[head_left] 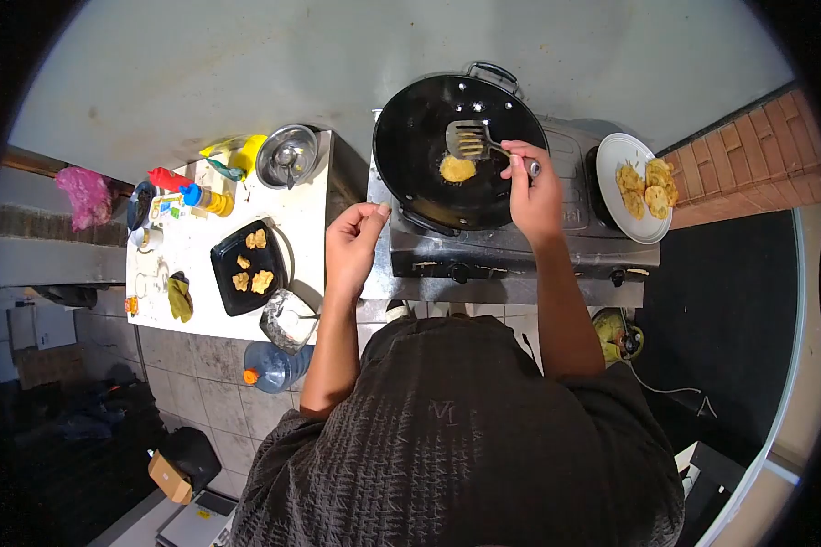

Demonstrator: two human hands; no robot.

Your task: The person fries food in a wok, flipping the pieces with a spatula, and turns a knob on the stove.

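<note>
The yellow piece (457, 169) lies in the wok (412, 137), slightly toward 6 o'clock. Your right hand (533, 196) wraps the handle of the slotted spatula (469, 137), its head toward 12 o'clock of the piece, probably sparing your fingers the heat. Your left hand (350, 244), curled, holds nothing visible, outside the wok at 8 o'clock. The plate (624, 151), at 3 o'clock, seems placed for easy reach.

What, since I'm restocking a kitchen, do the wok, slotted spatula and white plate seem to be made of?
Wok: probably dark-coated metal, given its glossy black interior.
Slotted spatula: likely bare metal; its blade looks silvery and reflective.
White plate: ceramic or plastic, smooth-looking; its even surface leaves this open.
</note>
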